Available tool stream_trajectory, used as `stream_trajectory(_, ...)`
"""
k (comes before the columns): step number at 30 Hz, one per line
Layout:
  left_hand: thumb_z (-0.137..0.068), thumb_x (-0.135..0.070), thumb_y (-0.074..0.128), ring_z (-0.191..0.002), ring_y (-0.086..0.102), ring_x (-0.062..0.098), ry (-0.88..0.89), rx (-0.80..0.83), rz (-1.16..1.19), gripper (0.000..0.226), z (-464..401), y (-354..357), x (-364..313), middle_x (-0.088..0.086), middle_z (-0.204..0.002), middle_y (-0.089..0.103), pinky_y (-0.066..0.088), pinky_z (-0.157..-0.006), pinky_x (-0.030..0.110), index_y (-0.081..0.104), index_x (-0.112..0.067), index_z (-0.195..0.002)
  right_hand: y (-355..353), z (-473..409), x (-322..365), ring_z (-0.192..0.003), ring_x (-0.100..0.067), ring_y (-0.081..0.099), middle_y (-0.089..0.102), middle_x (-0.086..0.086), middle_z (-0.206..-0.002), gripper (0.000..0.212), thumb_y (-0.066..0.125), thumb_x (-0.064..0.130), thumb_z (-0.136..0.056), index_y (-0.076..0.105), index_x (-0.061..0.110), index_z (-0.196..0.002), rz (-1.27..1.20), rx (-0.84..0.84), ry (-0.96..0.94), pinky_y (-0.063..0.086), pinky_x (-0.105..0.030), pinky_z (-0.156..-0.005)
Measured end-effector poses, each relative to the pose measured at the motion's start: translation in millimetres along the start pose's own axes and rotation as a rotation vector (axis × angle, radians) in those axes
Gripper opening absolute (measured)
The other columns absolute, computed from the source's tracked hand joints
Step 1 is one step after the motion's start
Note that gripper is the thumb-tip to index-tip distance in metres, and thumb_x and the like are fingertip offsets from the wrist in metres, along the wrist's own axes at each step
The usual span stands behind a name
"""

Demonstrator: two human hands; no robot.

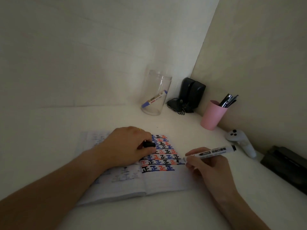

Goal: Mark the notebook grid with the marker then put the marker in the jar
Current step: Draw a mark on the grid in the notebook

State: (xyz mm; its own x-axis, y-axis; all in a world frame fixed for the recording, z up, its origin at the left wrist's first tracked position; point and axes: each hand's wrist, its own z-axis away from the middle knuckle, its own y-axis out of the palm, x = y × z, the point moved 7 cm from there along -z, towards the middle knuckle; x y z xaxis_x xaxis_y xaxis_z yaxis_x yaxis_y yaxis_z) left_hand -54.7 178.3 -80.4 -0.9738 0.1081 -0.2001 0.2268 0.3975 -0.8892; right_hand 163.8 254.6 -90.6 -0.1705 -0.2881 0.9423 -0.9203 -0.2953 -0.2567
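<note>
An open notebook [159, 181] lies on the white table, its right page filled with rows of black, blue and red marks. My right hand [207, 168] grips a white marker with a black end [216, 151], its tip touching the page at the right end of a row. My left hand [126, 146] rests on the notebook and is closed around a small black marker cap [149, 144]. A clear jar [157, 93] stands at the back with a blue-capped marker [154, 100] leaning inside it.
A pink cup [213, 115] holding dark pens stands right of the jar. Black speakers [191, 95] with a cable sit in the corner. A white controller [240, 141] and a black box [285, 165] lie along the right wall.
</note>
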Motion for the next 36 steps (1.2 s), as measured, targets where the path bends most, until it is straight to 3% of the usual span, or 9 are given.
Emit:
stream_trajectory(5, -0.092, -0.063, 0.047, -0.074, 0.051, 0.006, 0.006, 0.011, 0.013, 0.024, -0.7, -0.1, -1.1, -0.015, -0.082, 0.059, 0.04, -0.064, 0.03, 0.049, -0.041, -0.085, 1.8, -0.3, -0.3, -0.052, -0.007, 0.062, 0.074, -0.006, -0.061, 0.01, 0.075, 0.004, -0.081, 0.076, 0.011, -0.073, 0.115, 0.025, -0.036, 0.045, -0.019, -0.052)
stream_trajectory(9, -0.092, -0.062, 0.047, -0.076, 0.053, 0.008, 0.001, 0.009, 0.011, 0.026, -0.8, -0.4, -1.4, -0.012, -0.087, 0.065, 0.041, -0.065, 0.031, 0.053, -0.038, -0.087, 5.0, 0.6, 2.1, -0.056, -0.007, 0.065, 0.076, -0.007, -0.065, 0.009, 0.077, 0.005, -0.081, 0.078, 0.011, -0.075, 0.146, 0.062, -0.055, 0.046, -0.014, -0.05)
stream_trajectory(12, -0.092, -0.062, 0.047, -0.076, 0.052, 0.007, 0.004, 0.013, 0.012, 0.023, -1.1, -0.8, -2.3, -0.013, -0.088, 0.064, 0.038, -0.064, 0.03, 0.048, -0.04, -0.085, 5.6, 1.3, 2.0, -0.059, -0.009, 0.066, 0.077, -0.005, -0.066, 0.007, 0.078, 0.01, -0.08, 0.079, 0.014, -0.075, 0.189, 0.068, -0.056, 0.047, -0.018, -0.054)
stream_trajectory(17, -0.093, -0.061, 0.047, -0.077, 0.053, 0.008, -0.004, 0.008, 0.007, 0.028, -0.5, -0.6, -1.8, -0.012, -0.088, 0.065, 0.038, -0.063, 0.029, 0.057, -0.035, -0.09, 0.6, -0.4, -3.1, -0.065, -0.018, 0.069, 0.077, -0.005, -0.067, 0.008, 0.077, 0.011, -0.078, 0.078, 0.015, -0.072, 0.209, -0.004, -0.023, 0.051, -0.029, -0.06)
stream_trajectory(25, -0.093, -0.061, 0.047, -0.074, 0.052, 0.006, 0.003, 0.017, 0.011, 0.023, -0.2, -1.3, -2.7, -0.013, -0.084, 0.062, 0.039, -0.064, 0.029, 0.05, -0.039, -0.085, 3.1, 0.6, 0.8, -0.064, -0.015, 0.068, 0.076, -0.003, -0.066, 0.011, 0.076, 0.008, -0.078, 0.077, 0.015, -0.071, 0.213, 0.032, -0.06, 0.052, -0.026, -0.061)
stream_trajectory(36, -0.092, -0.063, 0.046, -0.075, 0.054, 0.007, 0.0, 0.01, 0.003, 0.032, -0.8, 0.6, -0.7, -0.012, -0.087, 0.064, 0.045, -0.067, 0.031, 0.059, -0.033, -0.092, 1.2, -1.0, -1.2, -0.063, -0.016, 0.065, 0.072, -0.001, -0.063, 0.011, 0.072, 0.007, -0.076, 0.074, 0.016, -0.069, 0.212, 0.016, -0.075, 0.053, -0.035, -0.066)
